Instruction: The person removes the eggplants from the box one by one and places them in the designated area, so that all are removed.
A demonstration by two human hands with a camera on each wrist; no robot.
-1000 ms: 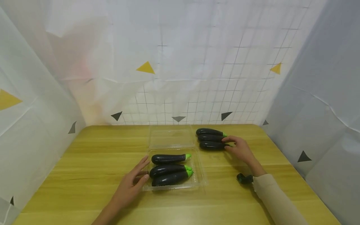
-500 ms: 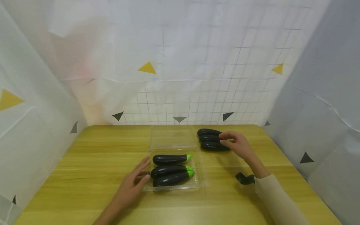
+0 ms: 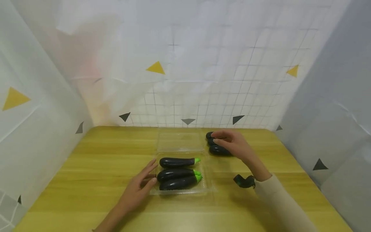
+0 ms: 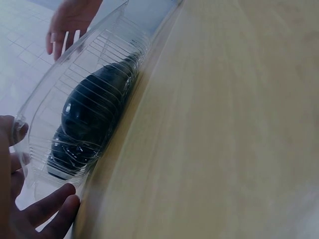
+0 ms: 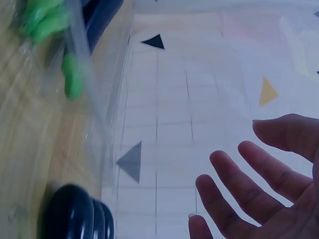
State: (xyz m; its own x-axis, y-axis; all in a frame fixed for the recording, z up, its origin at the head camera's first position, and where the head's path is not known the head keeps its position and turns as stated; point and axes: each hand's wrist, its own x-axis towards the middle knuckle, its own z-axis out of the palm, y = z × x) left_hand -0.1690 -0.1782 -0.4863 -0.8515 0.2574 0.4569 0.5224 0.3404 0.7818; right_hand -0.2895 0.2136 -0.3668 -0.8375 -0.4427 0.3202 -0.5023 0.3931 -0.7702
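Observation:
A clear plastic clamshell box (image 3: pixel 206 180) lies with its lid (image 3: pixel 179 141) folded back, and 3 dark purple eggplants (image 3: pixel 176 162) with green stems lie side by side in it. My left hand (image 3: pixel 134 192) rests at the box's left side, its extended fingers at the rim. In the left wrist view these fingers (image 4: pixel 52 211) lie along the box's end wall. My right hand (image 3: pixel 236 145) is over 3 more eggplants (image 3: pixel 220 150) on the table, covering their stem ends from the head view. Its fingers (image 5: pixel 244 186) are spread and hold nothing in the right wrist view.
A light wooden table (image 3: pixel 101 167) carries everything. White sheets with grid lines and coloured triangles (image 3: pixel 156 67) wall it in at the back and both sides. A dark curved piece (image 3: pixel 244 181) shows beside the right cuff.
My right hand has left the stem ends of the table eggplants and moved left, lifted above them. The left hand stays by the box. The head view has shifted slightly.

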